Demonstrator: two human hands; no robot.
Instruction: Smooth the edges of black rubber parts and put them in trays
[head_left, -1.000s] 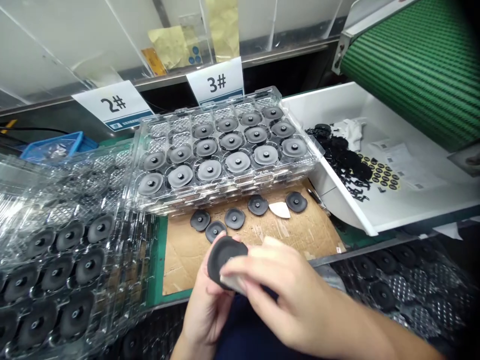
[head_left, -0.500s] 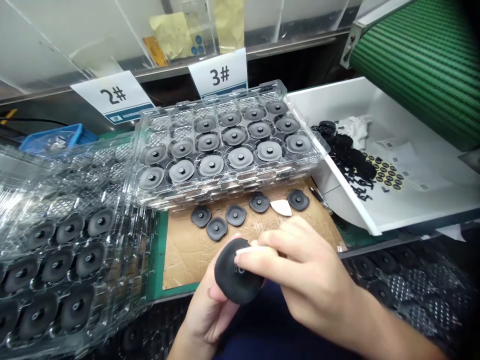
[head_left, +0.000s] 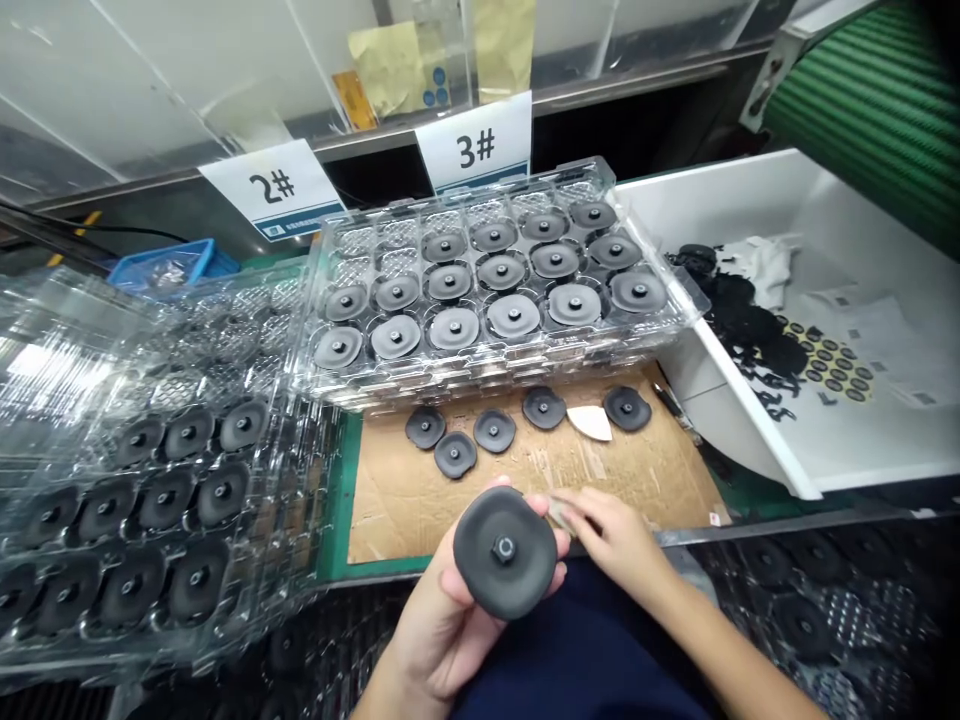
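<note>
Drawn back since the earlier frame, the right hand (head_left: 615, 540) now sits apart from the black rubber disc (head_left: 504, 550), its fingers (head_left: 604, 525) pinched together on a pale scrap (head_left: 559, 513) (too blurred to name more closely). The left hand (head_left: 442, 610) cups the disc on its palm and fingers, the centre stud (head_left: 504, 549) facing up, and holds it over the person's lap, just off the near edge of the cardboard sheet (head_left: 652, 480).

Five loose discs (head_left: 494, 431) lie on that sheet, with a white wedge (head_left: 590, 423) between two of them. Behind them, a clear tray (head_left: 600, 170) holds rows of discs, and a stack of clear trays (head_left: 75, 340) with more discs stands to the left. Tent cards reading 2# (head_left: 270, 185) and 3# (head_left: 476, 145) stand behind the tray. To the right, a white bin (head_left: 750, 190) holds black scraps (head_left: 754, 325) and printed sheets (head_left: 877, 330).
</note>
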